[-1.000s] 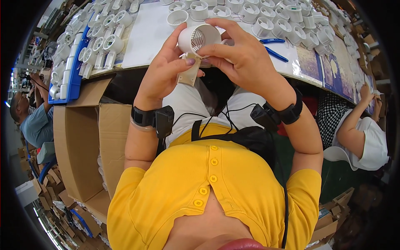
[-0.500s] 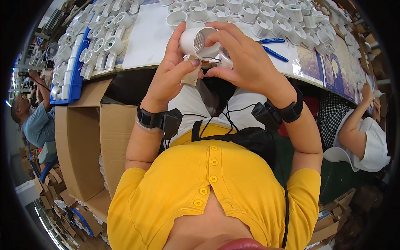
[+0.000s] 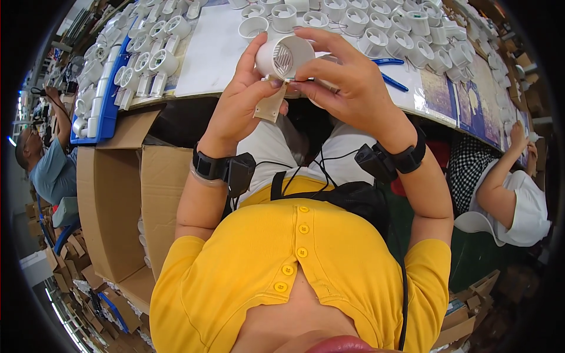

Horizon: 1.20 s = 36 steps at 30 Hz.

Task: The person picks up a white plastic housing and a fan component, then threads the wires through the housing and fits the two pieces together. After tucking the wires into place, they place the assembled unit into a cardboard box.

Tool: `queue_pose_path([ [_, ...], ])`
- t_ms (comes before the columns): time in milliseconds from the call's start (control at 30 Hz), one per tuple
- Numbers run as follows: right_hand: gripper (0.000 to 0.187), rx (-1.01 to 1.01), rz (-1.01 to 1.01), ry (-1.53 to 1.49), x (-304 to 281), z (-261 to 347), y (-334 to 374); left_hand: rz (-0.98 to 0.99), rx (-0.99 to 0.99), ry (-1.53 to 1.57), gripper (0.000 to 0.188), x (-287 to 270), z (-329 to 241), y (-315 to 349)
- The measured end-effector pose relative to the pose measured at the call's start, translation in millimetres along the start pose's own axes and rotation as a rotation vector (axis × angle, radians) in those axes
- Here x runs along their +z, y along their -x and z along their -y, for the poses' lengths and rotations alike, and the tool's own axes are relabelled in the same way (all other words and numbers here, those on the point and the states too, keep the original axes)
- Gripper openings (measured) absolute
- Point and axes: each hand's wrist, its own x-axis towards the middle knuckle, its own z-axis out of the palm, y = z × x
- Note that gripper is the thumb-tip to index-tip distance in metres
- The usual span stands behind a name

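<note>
My left hand is closed around a white plastic cylindrical housing, its open mouth turned up and to the right. A slotted grille shows inside it, and a flat cream-coloured tab hangs below. My right hand is closed in a pinch at the housing's lower rim, on what looks like a thin dark wire. Partly hidden behind those fingers is a white rounded part, apparently cupped in the same hand. Blue-handled pliers lie on the table just beyond my right hand.
Many similar white housings crowd the table's far side. At the left, a blue tray holds more white parts. An open cardboard box stands by my left arm. One person works at far left, another at right.
My right fingers have come out of the housing's mouth and down to its lower rim, pinching there. The housing has turned slightly, so more of its inner grille shows.
</note>
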Motion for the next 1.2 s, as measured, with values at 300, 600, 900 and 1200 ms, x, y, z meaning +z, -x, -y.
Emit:
queue_pose_path([
  [300,0.022,0.076,-0.184,0.033,3,15,-7,-0.010,0.197,0.036,0.075,7,3,-2],
  [600,0.019,0.248,-0.307,-0.189,20,8,-10,-0.097,0.204,0.090,0.058,-4,15,-16],
  [900,0.018,-0.024,-0.168,0.305,7,4,-16,-0.108,0.342,-0.135,0.055,-9,19,-17],
  [1200,0.013,-0.061,-0.168,0.416,17,4,-15,-0.083,0.333,-0.295,0.054,-18,26,-21],
])
